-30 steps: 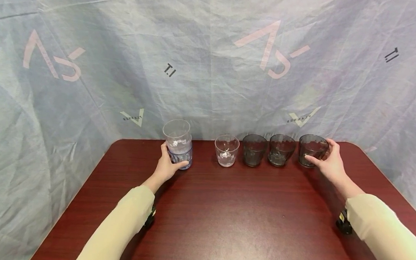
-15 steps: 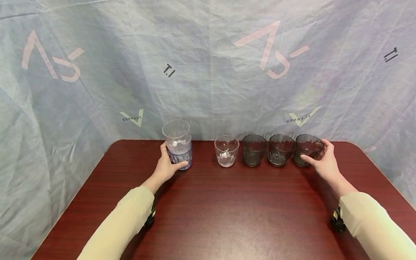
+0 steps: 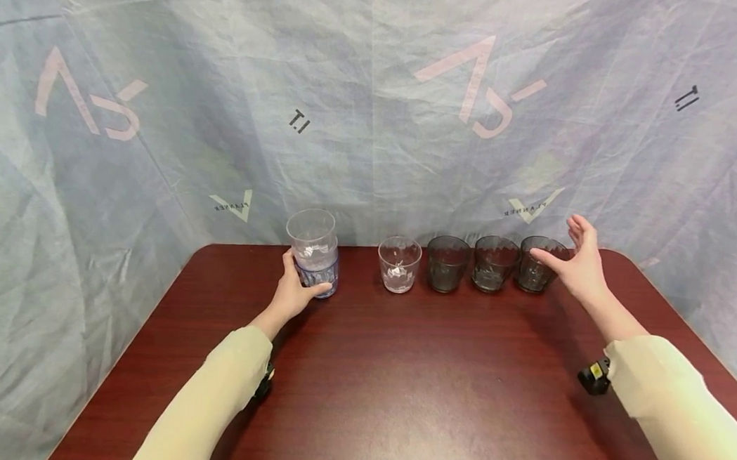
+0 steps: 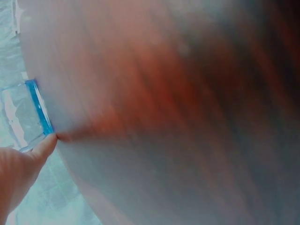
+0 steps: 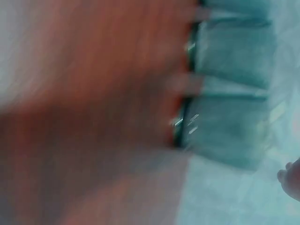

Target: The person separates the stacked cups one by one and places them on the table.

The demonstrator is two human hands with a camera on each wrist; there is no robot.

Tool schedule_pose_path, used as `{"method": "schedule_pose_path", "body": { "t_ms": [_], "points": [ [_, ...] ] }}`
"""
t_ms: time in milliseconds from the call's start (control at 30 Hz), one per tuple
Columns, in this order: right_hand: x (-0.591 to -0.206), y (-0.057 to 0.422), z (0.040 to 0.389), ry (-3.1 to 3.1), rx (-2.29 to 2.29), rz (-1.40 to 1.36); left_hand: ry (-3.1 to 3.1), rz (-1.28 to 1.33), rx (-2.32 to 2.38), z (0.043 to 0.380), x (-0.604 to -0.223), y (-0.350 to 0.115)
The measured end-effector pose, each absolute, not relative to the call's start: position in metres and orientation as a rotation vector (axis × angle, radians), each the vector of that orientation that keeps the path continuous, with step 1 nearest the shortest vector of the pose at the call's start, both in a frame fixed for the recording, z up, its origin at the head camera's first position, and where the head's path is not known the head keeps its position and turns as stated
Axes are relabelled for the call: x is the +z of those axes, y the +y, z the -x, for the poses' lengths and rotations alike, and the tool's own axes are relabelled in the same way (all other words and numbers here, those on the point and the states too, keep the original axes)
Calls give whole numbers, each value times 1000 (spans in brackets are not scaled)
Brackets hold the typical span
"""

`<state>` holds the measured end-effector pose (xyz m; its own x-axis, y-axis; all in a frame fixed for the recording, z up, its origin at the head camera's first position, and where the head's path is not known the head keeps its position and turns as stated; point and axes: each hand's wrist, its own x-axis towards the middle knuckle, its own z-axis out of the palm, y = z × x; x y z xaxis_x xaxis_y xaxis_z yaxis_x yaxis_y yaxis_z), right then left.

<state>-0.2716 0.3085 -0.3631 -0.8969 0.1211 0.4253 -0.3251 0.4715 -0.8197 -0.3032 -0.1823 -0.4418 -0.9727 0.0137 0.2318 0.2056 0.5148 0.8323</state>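
In the head view my left hand grips a stack of drinking glasses at the back left. A clear glass sits on top, over a blue-tinted glass. The left wrist view shows the thumb against the blue base of the stack. My right hand is raised beside the rightmost dark glass, thumb and fingers spread and holding nothing. Its thumb overlaps that glass's rim in the head view. In the blurred right wrist view, fingertips show apart from the dark glass.
To the left of the rightmost dark glass stand two more dark glasses, one in the middle and one farther left, then a clear glass. All stand along the back edge of the red-brown table. A grey cloth hangs behind.
The rightmost dark glass has slid left, up to the dark glass beside it. My right hand has let go of it and lifted. My left hand has stayed on the stack.
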Motion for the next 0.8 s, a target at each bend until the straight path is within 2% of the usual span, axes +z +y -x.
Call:
{"method": "schedule_pose_path", "body": {
  "t_ms": [133,333,667,800],
  "points": [
    [-334,269,261,-2236,1463,-306,-2568,174,-1447,304,-443,-183],
    [-318,215,266,-2188,1469,-506,-2564,173,-1453,304,-441,-182],
    [-312,140,287,-2143,1596,-638,-2571,167,-1436,307,-443,-184],
    [-327,117,307,-2157,1636,-667,-2587,156,-1426,307,-444,-184]
  ]
}}
